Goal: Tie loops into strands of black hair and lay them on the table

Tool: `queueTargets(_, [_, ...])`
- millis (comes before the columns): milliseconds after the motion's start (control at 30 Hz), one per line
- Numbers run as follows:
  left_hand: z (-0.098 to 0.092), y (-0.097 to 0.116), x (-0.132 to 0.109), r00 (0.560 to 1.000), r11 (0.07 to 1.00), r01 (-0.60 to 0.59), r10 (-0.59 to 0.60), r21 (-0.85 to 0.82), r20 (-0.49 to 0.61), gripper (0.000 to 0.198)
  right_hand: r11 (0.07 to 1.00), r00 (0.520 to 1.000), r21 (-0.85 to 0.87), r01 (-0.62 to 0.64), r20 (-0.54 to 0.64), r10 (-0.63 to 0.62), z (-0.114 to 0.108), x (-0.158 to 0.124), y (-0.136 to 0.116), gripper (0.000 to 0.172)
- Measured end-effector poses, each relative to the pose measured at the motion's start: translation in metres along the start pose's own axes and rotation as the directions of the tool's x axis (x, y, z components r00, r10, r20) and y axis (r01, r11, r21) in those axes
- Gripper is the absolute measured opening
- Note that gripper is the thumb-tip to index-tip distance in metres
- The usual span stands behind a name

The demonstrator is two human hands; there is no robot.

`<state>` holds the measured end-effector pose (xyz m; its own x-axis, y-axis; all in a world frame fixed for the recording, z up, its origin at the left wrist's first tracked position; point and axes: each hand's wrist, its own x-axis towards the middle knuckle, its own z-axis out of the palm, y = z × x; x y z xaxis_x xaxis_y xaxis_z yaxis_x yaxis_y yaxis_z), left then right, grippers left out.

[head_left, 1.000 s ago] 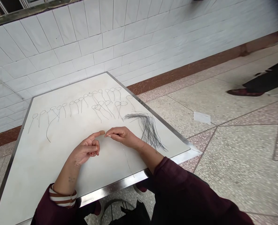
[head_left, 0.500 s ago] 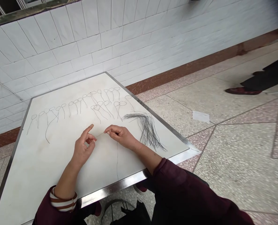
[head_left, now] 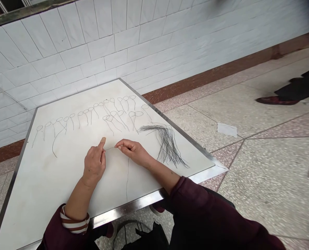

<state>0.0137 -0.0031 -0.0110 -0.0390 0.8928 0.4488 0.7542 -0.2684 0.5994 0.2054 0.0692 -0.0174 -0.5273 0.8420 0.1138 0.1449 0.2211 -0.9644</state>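
A thin dark wire runs from my right hand down toward the table's front edge. My right hand is closed in a pinch on this wire. A short stretch of it spans the gap to my left hand, whose index finger points up while the other fingers curl in around the wire's end. The grip inside the left palm is partly hidden. Beyond the hands lie several wires with looped ends, set out in rows. To the right is a loose bundle of straight dark wires.
The white table has a metal rim and stands by a white tiled wall. A white piece of paper lies on the floor at right. Farther right shows another person's shoe. A dark object is below the front edge.
My left hand has turned over, so its back now faces me and the fingers fold in. The right hand keeps its pinch on the wire. The view has shifted slightly.
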Motion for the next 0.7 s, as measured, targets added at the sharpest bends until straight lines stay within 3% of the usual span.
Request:
queueTargets(100, [-0.005, 0.004, 0.002, 0.998, 0.996, 0.039, -0.035, -0.076, 0.054, 0.044, 1.0, 1.0, -0.01, 0.028, -0.01, -0.028, -0.001, 0.002, 0.001, 0.022])
queueTargets(200, [-0.01, 0.013, 0.004, 0.987, 0.964, 0.152, -0.136, -0.219, 0.084, 0.05, 0.998, 0.998, -0.034, 0.053, -0.031, -0.054, -0.002, 0.002, 0.001, 0.022])
queueTargets(367, [-0.012, 0.024, 0.006, 0.921, 0.747, 0.389, -0.329, -0.54, 0.209, 0.067, 0.987, 0.992, -0.112, 0.117, -0.033, -0.121, -0.002, 0.002, 0.002, 0.022])
queueTargets(433, [-0.012, 0.025, 0.007, 0.896, 0.692, 0.441, -0.38, -0.571, 0.232, 0.066, 0.978, 0.988, -0.148, 0.147, -0.017, -0.151, -0.001, 0.002, 0.005, 0.022])
queueTargets(533, [-0.011, 0.025, 0.007, 0.884, 0.703, 0.46, -0.422, -0.542, 0.202, 0.065, 0.943, 0.97, -0.232, 0.237, -0.006, -0.245, 0.002, 0.003, 0.009, 0.021])
queueTargets(700, [-0.006, 0.024, 0.004, 0.872, 0.692, 0.485, -0.432, -0.535, 0.231, 0.064, 0.807, 0.898, -0.428, 0.408, 0.027, -0.44, 0.013, 0.005, 0.011, 0.02])
